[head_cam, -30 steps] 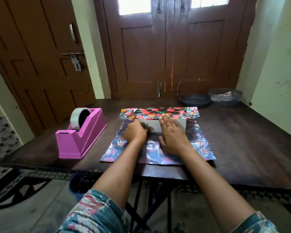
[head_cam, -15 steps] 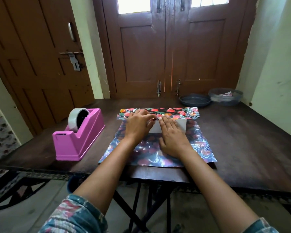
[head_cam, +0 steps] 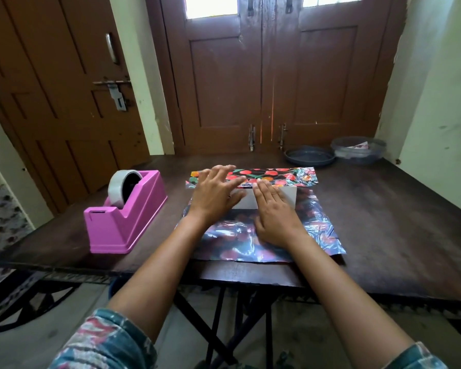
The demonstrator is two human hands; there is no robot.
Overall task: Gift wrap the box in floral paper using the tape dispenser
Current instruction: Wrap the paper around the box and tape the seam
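Note:
A white box (head_cam: 286, 197) lies on a sheet of shiny floral paper (head_cam: 314, 230) in the middle of the dark wooden table (head_cam: 399, 222). The paper's far edge (head_cam: 282, 175) stands up behind the box, showing red flowers. My left hand (head_cam: 214, 194) hovers with fingers spread over the box's left end and that far flap. My right hand (head_cam: 273, 217) lies flat, fingers straight, on the box's front and the paper before it. The pink tape dispenser (head_cam: 124, 217) with a grey tape roll stands to the left, apart from both hands.
A dark round dish (head_cam: 309, 156) and a clear plastic bowl (head_cam: 358, 151) sit at the table's far right, before brown double doors. The table's near edge runs just under the paper's front edge. Bare tabletop shows to the right of the paper.
My left hand opened from a curled pose at the box's left end, rose and reached forward over the paper's far flap. My right hand stayed flat on the box.

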